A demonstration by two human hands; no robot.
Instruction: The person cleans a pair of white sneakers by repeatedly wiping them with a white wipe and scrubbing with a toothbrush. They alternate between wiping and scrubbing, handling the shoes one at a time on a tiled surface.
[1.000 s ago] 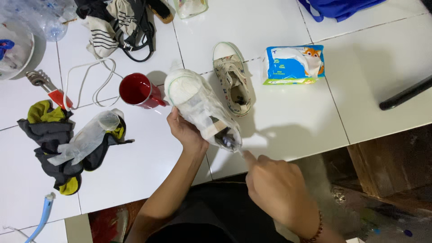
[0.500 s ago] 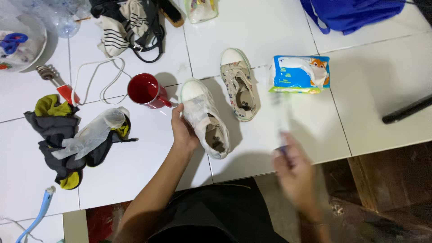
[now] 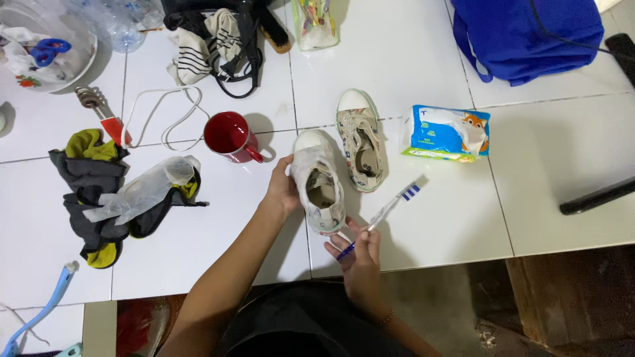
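The right hand [image 3: 360, 254] now holds a toothbrush [image 3: 387, 210] steady beside the white shoe [image 3: 319, 182], which lies flat again under the left hand [image 3: 283, 188].

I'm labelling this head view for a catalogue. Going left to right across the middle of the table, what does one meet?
Pile of dark cloths → red mug → left hand → shoe it holds → second shoe → toothbrush in the right hand → tissue pack → black bar.

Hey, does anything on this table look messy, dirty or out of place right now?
Yes. The left hand steadies a stained white sneaker on the table; its mate lies beside it. Crumpled dark cloths under a plastic bag sit heaped at left.
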